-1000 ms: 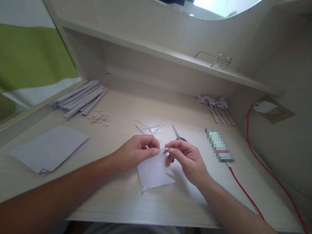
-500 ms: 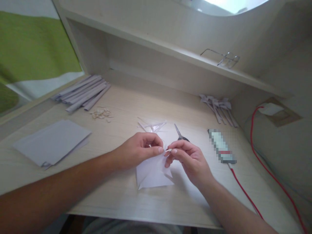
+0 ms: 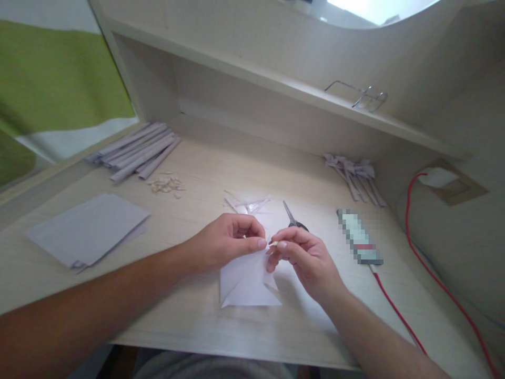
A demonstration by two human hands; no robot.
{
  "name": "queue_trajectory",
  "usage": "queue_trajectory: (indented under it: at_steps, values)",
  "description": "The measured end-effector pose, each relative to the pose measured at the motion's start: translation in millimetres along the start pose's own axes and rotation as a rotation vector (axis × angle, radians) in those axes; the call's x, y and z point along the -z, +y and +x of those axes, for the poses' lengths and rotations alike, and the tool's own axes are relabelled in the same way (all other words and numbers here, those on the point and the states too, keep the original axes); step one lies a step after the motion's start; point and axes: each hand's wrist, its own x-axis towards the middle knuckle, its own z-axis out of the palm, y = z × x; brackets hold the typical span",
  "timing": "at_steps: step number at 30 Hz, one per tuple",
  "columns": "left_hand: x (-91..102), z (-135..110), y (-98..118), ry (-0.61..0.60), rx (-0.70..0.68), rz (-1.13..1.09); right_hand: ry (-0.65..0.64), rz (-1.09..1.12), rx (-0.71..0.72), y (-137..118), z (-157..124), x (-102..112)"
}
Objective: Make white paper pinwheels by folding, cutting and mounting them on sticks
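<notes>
Over the near middle of the desk, my left hand (image 3: 232, 239) is closed, its thumb and forefinger pinched at the upper part of a folded white paper (image 3: 248, 287). Just to its right, my right hand (image 3: 298, 258) pinches a small pale strip (image 3: 274, 243) between thumb and forefinger. The two sets of fingertips nearly meet. The strip's far end is too small to make out. Scissors (image 3: 291, 215) with dark handles lie behind my right hand, which partly covers them. Thin white and clear strips (image 3: 248, 204) rest beyond my left hand.
Rolled paper tubes (image 3: 142, 150) are piled at the back left, near small pale scraps (image 3: 165, 185) and a stack of paper sheets (image 3: 90, 226). Folded paper pieces (image 3: 351, 171) sit at the back right. A phone (image 3: 359, 237) with a red cable lies right. Glasses (image 3: 369, 98) rest on the shelf.
Both hands stay almost in place, with only slight finger movement at the strip. The view has shifted a little.
</notes>
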Motion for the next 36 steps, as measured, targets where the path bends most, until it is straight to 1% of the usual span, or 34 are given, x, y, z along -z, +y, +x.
queue_trajectory:
  at_steps: [4, 8, 16, 25, 29, 31, 32, 34, 36]
  values:
    - [1.3, -0.3, 0.4, -0.018, -0.023, -0.012, -0.006, 0.016, -0.011, 0.1, -0.3, -0.3]
    - [2.0, -2.1, 2.7, -0.04, -0.033, 0.03, -0.019, 0.019, -0.004, 0.4, -0.8, -2.1]
    - [-0.3, -1.5, 7.4, 0.001, -0.008, 0.008, -0.02, -0.021, -0.003, -4.1, -0.8, -4.6]
    - [0.7, -2.0, 0.4, -0.019, 0.023, 0.007, -0.029, -0.097, 0.019, -4.6, -3.2, -5.2]
    - [-0.4, -2.5, 0.5, -0.004, 0.03, 0.088, -0.02, -0.064, 0.002, -1.1, -2.4, -3.8]
    - [-0.7, -1.6, 1.7, 0.028, 0.003, 0.174, -0.014, -0.035, -0.018, 1.0, -1.8, -2.6]
    - [-0.4, -0.7, 2.3, 0.068, -0.014, 0.208, -0.006, -0.021, -0.03, 1.6, -1.4, -1.9]
    - [0.8, 1.9, 3.0, 0.19, -0.05, 0.219, 0.027, 0.009, -0.049, 1.1, -0.5, -0.5]
    - [3.1, 5.0, 3.4, 0.32, -0.054, 0.141, 0.078, 0.051, -0.056, -1.4, 0.9, 0.8]
